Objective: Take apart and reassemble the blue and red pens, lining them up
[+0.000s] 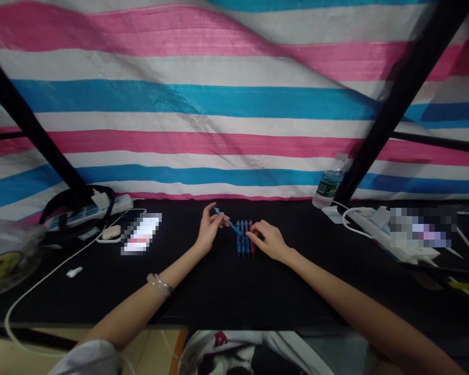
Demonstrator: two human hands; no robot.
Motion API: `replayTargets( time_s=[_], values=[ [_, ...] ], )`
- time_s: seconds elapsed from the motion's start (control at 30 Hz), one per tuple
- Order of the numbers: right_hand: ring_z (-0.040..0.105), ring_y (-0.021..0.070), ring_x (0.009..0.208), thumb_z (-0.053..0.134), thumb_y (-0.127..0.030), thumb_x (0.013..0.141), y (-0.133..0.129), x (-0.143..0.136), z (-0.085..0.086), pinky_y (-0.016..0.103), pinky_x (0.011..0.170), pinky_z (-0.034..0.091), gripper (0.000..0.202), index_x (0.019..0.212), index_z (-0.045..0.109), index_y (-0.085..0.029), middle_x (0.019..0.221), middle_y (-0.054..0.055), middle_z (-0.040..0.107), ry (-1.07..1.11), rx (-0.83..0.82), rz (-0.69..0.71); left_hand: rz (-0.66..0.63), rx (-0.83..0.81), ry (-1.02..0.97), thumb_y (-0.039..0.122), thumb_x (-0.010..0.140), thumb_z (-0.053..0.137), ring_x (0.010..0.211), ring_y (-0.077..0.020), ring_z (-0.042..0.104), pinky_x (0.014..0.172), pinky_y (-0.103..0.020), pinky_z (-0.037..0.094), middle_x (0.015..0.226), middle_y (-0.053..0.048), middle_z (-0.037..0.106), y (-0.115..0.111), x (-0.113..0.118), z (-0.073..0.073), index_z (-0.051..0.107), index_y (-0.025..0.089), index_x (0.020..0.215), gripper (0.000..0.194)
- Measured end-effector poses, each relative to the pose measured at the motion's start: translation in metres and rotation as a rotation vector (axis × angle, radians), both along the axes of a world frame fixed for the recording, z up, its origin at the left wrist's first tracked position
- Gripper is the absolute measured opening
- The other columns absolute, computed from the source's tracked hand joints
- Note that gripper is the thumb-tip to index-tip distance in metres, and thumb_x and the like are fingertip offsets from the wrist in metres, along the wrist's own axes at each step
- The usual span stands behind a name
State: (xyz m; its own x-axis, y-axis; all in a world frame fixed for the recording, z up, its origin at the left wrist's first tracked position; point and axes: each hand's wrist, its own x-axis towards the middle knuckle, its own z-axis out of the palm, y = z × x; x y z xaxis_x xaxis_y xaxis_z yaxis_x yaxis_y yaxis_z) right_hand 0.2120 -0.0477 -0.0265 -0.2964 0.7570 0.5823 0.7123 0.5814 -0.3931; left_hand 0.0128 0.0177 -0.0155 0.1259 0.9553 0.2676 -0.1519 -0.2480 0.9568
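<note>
In the head view, my left hand (210, 225) pinches a blue pen (233, 226) between thumb and fingers. The pen slants down to the right, and its lower end lies over a row of pens. That row holds several blue pens (243, 247) side by side, with a pink-red pen (252, 249) at its right end. My right hand (270, 240) is closed, fingers curled and tips over the pink-red pen beside the held pen's lower end. What lies between those fingertips is too small to make out.
A lit phone (142, 234), a white earbud (74, 272) and a cabled power strip (82, 211) lie to the left on the black table (254, 297). At the right stand a water bottle (328, 186) and another power strip (394, 237). Dark frame posts (398, 104) slant upward.
</note>
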Motion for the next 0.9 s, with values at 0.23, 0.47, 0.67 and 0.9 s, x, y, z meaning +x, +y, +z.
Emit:
replayTargets(
  time_s=[0.23, 0.47, 0.67, 0.9],
  values=[
    [0.053, 0.0165, 0.073, 0.030, -0.038, 0.093, 0.005, 0.007, -0.004, 0.027, 0.067, 0.039, 0.031, 0.081, 0.054, -0.021, 0.073, 0.002, 0.056, 0.150, -0.059, -0.135, 0.065, 0.016, -0.044, 0.029, 0.073, 0.061, 0.048, -0.0104, 0.056, 0.049, -0.022, 0.040, 0.062, 0.002, 0.059, 0.007, -0.006, -0.002, 0.045, 0.017, 0.110, 0.042],
    [0.054, 0.0171, 0.074, 0.029, -0.039, 0.092, 0.010, 0.009, -0.009, 0.027, 0.067, 0.040, 0.033, 0.083, 0.056, -0.022, 0.073, 0.003, 0.056, 0.192, -0.105, -0.200, 0.035, -0.030, -0.028, 0.034, 0.072, 0.063, 0.048, -0.0121, 0.059, 0.044, -0.020, 0.039, 0.063, 0.002, 0.059, 0.002, -0.005, 0.001, 0.046, 0.018, 0.103, 0.039],
    [0.054, 0.0171, 0.074, 0.030, -0.039, 0.092, 0.009, 0.009, -0.009, 0.027, 0.066, 0.039, 0.033, 0.083, 0.056, -0.022, 0.073, 0.003, 0.057, 0.189, -0.110, -0.205, 0.013, -0.033, -0.028, 0.036, 0.072, 0.063, 0.048, -0.0124, 0.059, 0.045, -0.021, 0.042, 0.064, 0.001, 0.060, 0.001, -0.005, 0.003, 0.046, 0.017, 0.106, 0.043],
    [0.055, 0.0173, 0.075, 0.031, -0.039, 0.092, 0.010, 0.009, -0.009, 0.027, 0.066, 0.039, 0.031, 0.085, 0.056, -0.022, 0.075, 0.002, 0.057, 0.181, -0.126, -0.226, -0.016, -0.028, -0.004, 0.036, 0.073, 0.062, 0.047, -0.0118, 0.059, 0.047, -0.023, 0.044, 0.067, -0.001, 0.063, -0.001, -0.003, 0.004, 0.044, 0.017, 0.114, 0.048]
  ],
)
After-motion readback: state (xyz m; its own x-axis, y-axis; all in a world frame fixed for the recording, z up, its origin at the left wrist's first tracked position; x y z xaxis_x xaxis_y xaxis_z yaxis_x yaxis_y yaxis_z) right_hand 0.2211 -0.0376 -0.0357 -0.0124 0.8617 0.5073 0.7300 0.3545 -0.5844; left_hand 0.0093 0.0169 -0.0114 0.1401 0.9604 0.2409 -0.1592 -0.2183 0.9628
